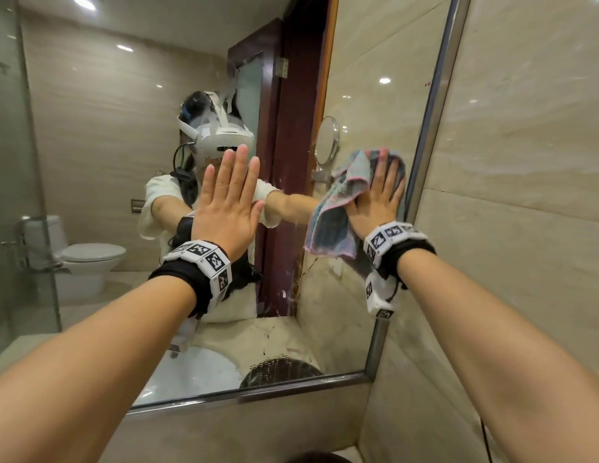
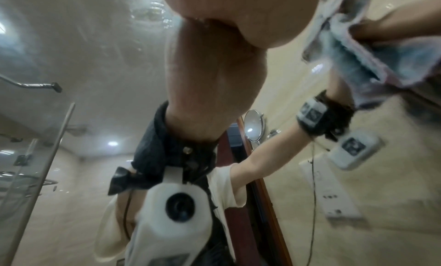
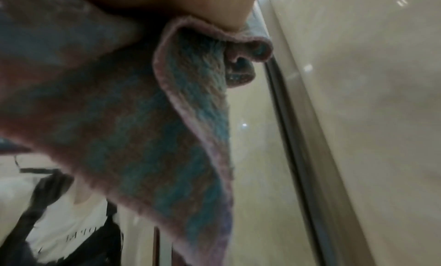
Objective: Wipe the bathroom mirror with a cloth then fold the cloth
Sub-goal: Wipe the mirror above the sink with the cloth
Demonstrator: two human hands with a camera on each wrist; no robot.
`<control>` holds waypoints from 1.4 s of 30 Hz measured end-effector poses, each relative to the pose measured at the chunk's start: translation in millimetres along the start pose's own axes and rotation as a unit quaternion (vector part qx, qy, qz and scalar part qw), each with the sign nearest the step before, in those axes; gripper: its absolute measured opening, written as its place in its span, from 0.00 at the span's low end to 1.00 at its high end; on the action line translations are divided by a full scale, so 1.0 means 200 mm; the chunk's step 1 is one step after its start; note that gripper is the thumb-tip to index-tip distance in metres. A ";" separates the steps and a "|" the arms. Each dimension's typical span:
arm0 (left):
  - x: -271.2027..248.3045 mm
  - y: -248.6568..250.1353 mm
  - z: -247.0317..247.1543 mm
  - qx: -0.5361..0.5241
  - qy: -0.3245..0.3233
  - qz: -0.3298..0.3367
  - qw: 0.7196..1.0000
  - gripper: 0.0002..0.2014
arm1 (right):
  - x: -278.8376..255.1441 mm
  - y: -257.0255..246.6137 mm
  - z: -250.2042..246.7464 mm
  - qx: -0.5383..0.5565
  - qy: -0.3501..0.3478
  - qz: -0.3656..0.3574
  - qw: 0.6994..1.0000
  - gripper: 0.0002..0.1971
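Two hands meet the mirror (image 1: 124, 128): your left hand (image 1: 226, 208) lies flat on the glass, fingers straight; your right hand (image 1: 378, 198), fingers spread, presses the blue-and-pink cloth (image 1: 338, 208) near the frame's (image 1: 432, 105) right edge.

The left hand (image 2: 238, 15) presses flat on the wet mirror (image 2: 95, 43), its reflection meeting it palm to palm. At upper right the blue and pink cloth (image 2: 381, 62) lies bunched against the glass. Reflected below are the wrist camera (image 2: 177, 207), a round shaving mirror (image 2: 254, 124) and a glass shower door (image 2: 47, 157)
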State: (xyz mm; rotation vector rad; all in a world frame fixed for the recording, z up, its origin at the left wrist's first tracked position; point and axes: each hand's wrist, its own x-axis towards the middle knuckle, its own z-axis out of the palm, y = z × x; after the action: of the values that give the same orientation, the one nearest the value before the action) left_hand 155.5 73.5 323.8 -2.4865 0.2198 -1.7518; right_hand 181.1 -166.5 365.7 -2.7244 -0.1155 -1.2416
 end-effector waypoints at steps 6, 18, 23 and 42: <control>0.00 0.00 0.00 -0.003 0.000 -0.002 1.000 0.30 | -0.25 0.13 0.20 0.040 -0.048 0.031 0.998 0.41; 0.00 0.00 0.00 0.012 0.005 -0.001 1.000 0.31 | 0.06 -0.16 -0.05 -0.024 -0.010 -0.068 0.997 0.45; 0.00 0.00 0.00 0.012 0.004 -0.004 1.000 0.31 | 0.03 -0.22 -0.02 -0.044 0.001 -0.130 0.991 0.39; 0.01 0.00 -0.01 0.002 0.004 -0.004 1.000 0.31 | -0.34 -0.07 0.23 0.052 -0.050 -0.274 0.959 0.34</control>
State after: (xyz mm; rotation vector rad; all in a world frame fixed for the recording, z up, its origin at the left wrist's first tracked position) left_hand 153.7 73.1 326.1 -2.4813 0.2064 -1.7635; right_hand 169.1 -145.0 286.0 -2.7496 -0.9743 -1.1567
